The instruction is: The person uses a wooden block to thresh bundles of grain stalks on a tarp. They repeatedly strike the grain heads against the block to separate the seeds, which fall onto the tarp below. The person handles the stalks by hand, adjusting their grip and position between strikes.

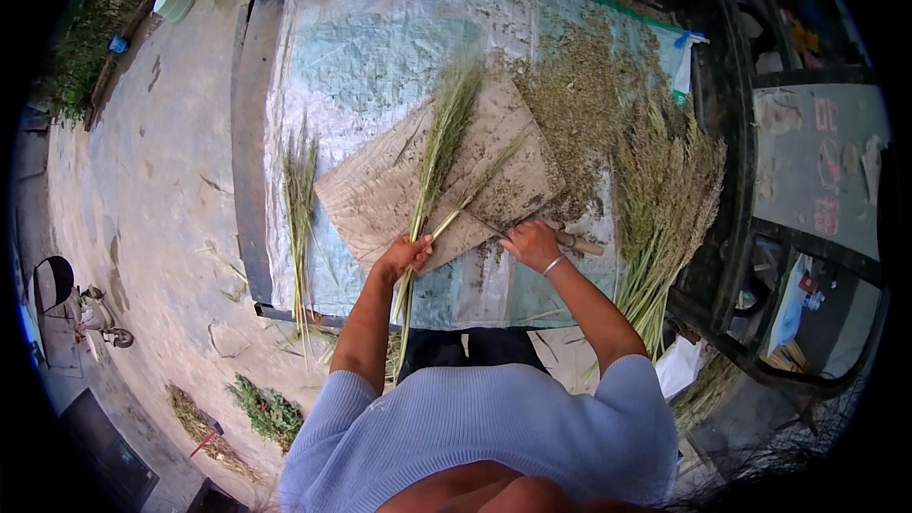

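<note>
My left hand point(407, 256) is closed around a bundle of long green stalks with feathery seed heads point(445, 128). The bundle points away from me across a worn wooden board point(370, 195), and its lower ends hang past the table's near edge. One more stalk point(445, 224), with a pale thick end, lies at an angle beside my left thumb. My right hand point(532, 245) is closed on a knife with a wooden handle point(580, 245). The handle's end sticks out right of my hand. Its thin dark blade reaches left toward the pale stalk. My fingers partly cover the knife.
A pale woven sheet point(370, 47) covers the table under the board. Loose seeds and chaff point(579, 85) are spread at the far right. A large pile of stalks point(665, 199) lies right, a smaller bunch point(300, 190) left. A dark metal frame point(727, 161) stands along the right side.
</note>
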Available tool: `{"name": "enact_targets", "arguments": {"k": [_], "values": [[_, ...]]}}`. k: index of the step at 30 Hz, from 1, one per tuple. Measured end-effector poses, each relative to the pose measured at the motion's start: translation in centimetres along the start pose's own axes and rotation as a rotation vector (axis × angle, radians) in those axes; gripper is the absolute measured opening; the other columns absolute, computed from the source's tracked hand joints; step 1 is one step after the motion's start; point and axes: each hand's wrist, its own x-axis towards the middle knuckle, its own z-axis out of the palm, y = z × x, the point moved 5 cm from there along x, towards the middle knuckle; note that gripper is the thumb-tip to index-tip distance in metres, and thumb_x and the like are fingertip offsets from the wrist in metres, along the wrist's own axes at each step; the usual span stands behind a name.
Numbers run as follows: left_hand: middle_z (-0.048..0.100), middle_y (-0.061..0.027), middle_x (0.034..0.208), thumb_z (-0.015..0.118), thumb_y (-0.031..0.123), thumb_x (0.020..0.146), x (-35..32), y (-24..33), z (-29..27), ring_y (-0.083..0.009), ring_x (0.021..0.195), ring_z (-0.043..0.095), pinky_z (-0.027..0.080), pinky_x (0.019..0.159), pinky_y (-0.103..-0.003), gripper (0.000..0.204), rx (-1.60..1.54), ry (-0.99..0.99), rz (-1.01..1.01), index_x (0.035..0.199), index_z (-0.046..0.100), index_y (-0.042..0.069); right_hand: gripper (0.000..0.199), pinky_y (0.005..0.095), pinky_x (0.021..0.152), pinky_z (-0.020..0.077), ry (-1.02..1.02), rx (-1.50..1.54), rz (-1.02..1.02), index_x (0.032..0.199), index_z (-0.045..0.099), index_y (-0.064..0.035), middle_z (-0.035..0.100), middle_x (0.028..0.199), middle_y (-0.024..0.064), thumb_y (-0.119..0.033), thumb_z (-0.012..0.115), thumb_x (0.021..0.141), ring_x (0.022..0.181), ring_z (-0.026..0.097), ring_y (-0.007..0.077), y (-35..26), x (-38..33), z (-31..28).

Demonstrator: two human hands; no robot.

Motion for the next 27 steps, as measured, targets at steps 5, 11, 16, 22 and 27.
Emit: {"name": "enact_targets", "arguments": {"k": [5, 11, 16, 22, 27], "values": [[0.049, -0.0002, 0.053, 0.058, 0.042, 0.085, -0.3, 0.2, 0.2, -0.0101, 0.042, 0.044, 0.035, 0.040, -0.023, 0.039, 0.002, -0.075, 0.013, 0.072, 0.056, 0.006, 0.032, 0.0390, 0.068, 0.0465, 0.045, -0.076, 0.567, 0.072, 0.060, -0.0047, 0.060, 0.071, 0.0131, -0.034, 0.055, 0.084, 0.072, 0.059, 0.0303, 6.2, 1.8, -1.7], [0.052, -0.0020, 0.062, 0.046, 0.057, 0.085, 0.2, -0.9, 1.6, -0.0092, 0.045, 0.043, 0.037, 0.040, -0.022, 0.050, -0.156, -0.251, -0.036, 0.087, 0.053, 0.007, 0.028, 0.0367, 0.067, 0.0464, 0.228, 0.009, -0.047, 0.071, 0.059, -0.0058, 0.060, 0.068, 0.0117, -0.031, 0.058, 0.082, 0.067, 0.059, 0.0282, -1.7, 2.1, -2.7], [0.055, -0.0041, 0.066, 0.044, 0.047, 0.090, 0.5, -2.1, 3.8, -0.0087, 0.044, 0.043, 0.037, 0.039, -0.021, 0.040, -0.249, -0.117, 0.063, 0.090, 0.050, 0.007, 0.027, 0.0378, 0.066, 0.0460, 0.014, -0.048, -0.057, 0.072, 0.059, -0.0064, 0.059, 0.066, 0.0102, -0.031, 0.058, 0.082, 0.067, 0.058, 0.0269, -1.9, 2.2, 1.9], [0.058, -0.0064, 0.064, 0.052, 0.019, 0.090, -1.1, -1.9, 3.9, -0.0105, 0.043, 0.049, 0.039, 0.037, -0.024, 0.017, -0.162, 0.409, 0.495, 0.083, 0.051, 0.004, 0.027, 0.0392, 0.064, 0.0458, -0.011, -0.036, -0.017, 0.070, 0.058, -0.0071, 0.058, 0.066, 0.0090, -0.033, 0.060, 0.080, 0.067, 0.058, 0.0269, -1.6, 1.4, 2.9], [0.055, -0.0146, 0.056, 0.050, 0.023, 0.090, -1.0, -1.6, 3.1, -0.0257, 0.048, 0.055, 0.040, 0.042, -0.038, 0.027, 0.364, 0.739, 0.551, 0.074, 0.051, 0.001, 0.028, 0.0399, 0.060, 0.0459, 0.003, 0.026, -0.146, 0.069, 0.058, -0.0073, 0.056, 0.064, 0.0093, -0.033, 0.060, 0.080, 0.064, 0.057, 0.0277, -3.4, 1.1, 1.6]]}}
